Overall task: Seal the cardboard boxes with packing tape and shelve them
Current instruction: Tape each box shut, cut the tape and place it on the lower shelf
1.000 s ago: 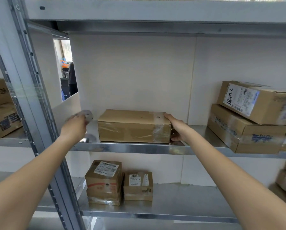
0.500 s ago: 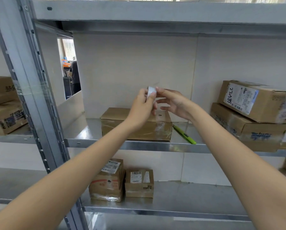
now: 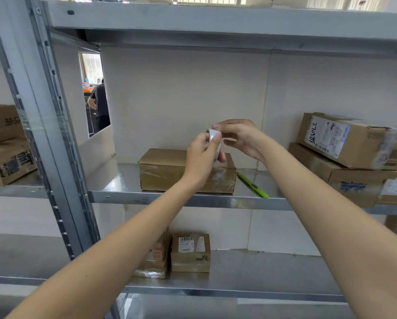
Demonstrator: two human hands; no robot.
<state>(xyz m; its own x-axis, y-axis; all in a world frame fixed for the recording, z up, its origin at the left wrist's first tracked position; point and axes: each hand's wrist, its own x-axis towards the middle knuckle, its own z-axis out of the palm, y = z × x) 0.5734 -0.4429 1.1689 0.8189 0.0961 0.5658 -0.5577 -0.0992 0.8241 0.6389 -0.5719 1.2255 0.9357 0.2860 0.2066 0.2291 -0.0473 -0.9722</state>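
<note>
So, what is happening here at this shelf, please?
A person stands at a metal shelf and holds a small white roll, probably tape or labels, between the left hand and the right hand. They hold it above a taped box that already sits on the shelf. A green pen lies to the right of the box. More boxes are stacked farther right.

Both hands (image 3: 222,143) left the box (image 3: 169,171), now pinching a tape roll (image 3: 214,135).
</note>
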